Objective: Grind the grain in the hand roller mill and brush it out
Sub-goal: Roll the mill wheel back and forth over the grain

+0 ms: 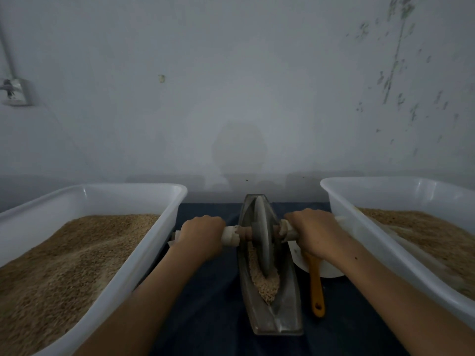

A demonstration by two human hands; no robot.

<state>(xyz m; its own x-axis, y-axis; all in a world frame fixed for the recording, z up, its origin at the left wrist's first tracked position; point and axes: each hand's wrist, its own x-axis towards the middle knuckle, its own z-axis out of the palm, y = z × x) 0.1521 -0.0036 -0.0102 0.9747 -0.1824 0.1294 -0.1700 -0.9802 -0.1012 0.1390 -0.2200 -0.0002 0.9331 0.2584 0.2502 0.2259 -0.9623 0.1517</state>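
Note:
A boat-shaped metal mill trough [285, 317] lies lengthwise on the dark cloth between two tubs. A grey grinding wheel [262, 235] stands upright in it on a cross axle. My left hand [199, 238] grips the axle's left handle, and my right hand [312, 233] grips the right handle. Pale crushed grain [264, 281] lies in the trough on the near side of the wheel. A brush with an orange handle [316, 286] lies on the cloth right of the trough, its head hidden under my right wrist.
A white tub [144, 242] of brown grain stands at the left, and a second white tub [365, 227] of grain at the right. A white dish [329, 269] lies under the brush beside the right tub. A pale wall rises close behind.

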